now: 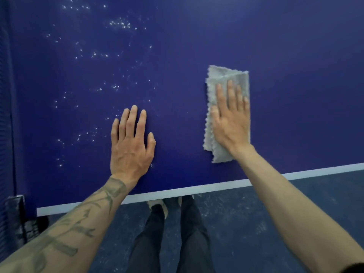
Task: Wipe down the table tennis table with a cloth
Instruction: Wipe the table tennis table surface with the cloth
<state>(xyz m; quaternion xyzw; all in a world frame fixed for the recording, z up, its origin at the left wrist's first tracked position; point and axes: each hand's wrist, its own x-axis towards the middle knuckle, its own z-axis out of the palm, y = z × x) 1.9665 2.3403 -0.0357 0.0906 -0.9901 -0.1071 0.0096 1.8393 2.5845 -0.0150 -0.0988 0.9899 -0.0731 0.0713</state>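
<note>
Dark blue table tennis surface (187,46) fills the upper two thirds of the frame, its white edge line (177,193) running along the near side, rising toward the right. Grey cloth (222,75), folded into a long strip with scalloped edges, lies flat right of centre, well inside the edge line. Right hand (229,121) lies palm-down on the cloth, fingers (230,89) straight and close together, pressing it to the surface, not curled round it. Left hand (130,142) lies flat on bare surface at centre-left, apart from the cloth, fingers slightly spread, holding nothing; tattooed forearm (78,229) enters from lower left. White droplets or specks (118,23) scatter over the upper left and left of the surface. Below the edge: dark floor (236,213), dark trousers (189,233), light shoes (157,203). Black clamp-like fitting (15,213) at lower left, blurred.
</note>
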